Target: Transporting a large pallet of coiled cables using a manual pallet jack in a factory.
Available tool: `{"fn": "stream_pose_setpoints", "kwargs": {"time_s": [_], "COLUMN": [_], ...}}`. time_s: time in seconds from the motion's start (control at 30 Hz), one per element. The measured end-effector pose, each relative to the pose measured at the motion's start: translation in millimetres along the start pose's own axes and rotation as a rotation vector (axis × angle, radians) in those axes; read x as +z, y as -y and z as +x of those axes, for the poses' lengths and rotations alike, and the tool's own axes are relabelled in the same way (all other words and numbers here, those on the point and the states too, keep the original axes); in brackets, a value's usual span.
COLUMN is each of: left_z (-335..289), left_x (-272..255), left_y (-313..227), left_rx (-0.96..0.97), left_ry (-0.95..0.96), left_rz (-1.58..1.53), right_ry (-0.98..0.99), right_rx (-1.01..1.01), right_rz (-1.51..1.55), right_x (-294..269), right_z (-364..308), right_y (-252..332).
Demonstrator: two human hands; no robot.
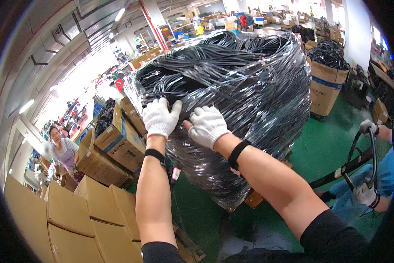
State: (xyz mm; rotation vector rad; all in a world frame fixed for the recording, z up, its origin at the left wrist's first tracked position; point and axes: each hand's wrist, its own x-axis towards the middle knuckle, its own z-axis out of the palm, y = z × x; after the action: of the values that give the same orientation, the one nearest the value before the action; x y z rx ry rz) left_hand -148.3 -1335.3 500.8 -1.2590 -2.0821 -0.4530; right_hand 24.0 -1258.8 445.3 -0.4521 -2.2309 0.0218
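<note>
A big bundle of black cables wrapped in clear plastic film fills the middle of the view, standing on a pallet. My left hand, in a white knit glove, rests on the film at the bundle's near upper edge, fingers curled into it. My right hand, also gloved, lies flat against the film just beside it. Both wrists wear black bands. Whether either hand pinches the film cannot be made out.
Brown cardboard boxes are stacked at the left and lower left. Another carton of black cables stands at the right on the green floor. A co-worker's gloved hands hold a pallet-jack handle at the right. A person stands far left.
</note>
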Motion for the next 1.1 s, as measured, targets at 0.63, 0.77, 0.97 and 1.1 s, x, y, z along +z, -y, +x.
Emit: {"fn": "stream_pose_setpoints", "kwargs": {"time_s": [0.63,0.77,0.97,1.1], "left_z": [-6,-5,-10,-17], "left_x": [-7,-9,-17,-23], "left_y": [-18,-16,-29,-28], "left_rx": [0.008,0.012,-0.020,-0.031], "left_ry": [-0.032,-0.033,-0.003,-0.054], "left_rz": [-0.038,0.009,-0.005,-0.025], "right_ry": [-0.177,-0.051,-0.056,-0.042], "right_rx": [0.055,0.075,0.040,0.001], "right_rz": [0.022,0.046,-0.003,0.013], "right_x": [-9,-14,-21,-27], "right_z": [-9,-6,-13,-17], "right_y": [-4,-3,-7,-2]}}
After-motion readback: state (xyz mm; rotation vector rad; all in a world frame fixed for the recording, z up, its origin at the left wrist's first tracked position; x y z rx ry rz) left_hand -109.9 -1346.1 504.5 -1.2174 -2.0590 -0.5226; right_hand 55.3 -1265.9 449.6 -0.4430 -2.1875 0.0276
